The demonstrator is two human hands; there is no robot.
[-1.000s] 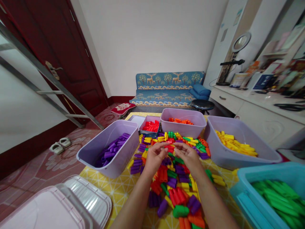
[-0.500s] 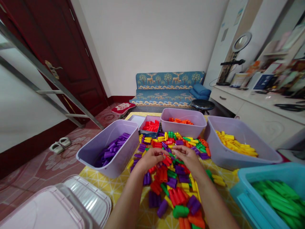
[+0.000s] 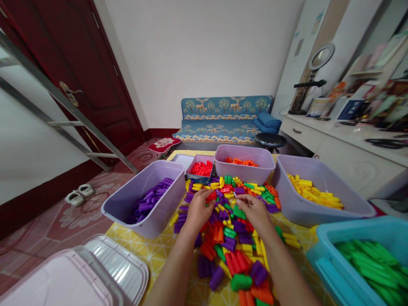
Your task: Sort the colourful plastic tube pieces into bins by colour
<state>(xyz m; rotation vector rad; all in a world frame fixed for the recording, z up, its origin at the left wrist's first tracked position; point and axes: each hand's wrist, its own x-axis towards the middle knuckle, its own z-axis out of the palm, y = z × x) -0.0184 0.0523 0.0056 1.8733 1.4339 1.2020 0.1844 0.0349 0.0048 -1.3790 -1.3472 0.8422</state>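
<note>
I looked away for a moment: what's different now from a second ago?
The hands have drawn apart: the left hand has shifted left, the right hand slightly right. Red pieces showing beside the left fingers half a second ago no longer show there; whether anything was gripped or released is unclear. The lilac bins and turquoise bin stayed put.

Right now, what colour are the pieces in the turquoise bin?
Green; the pieces show best in the head view.
</note>
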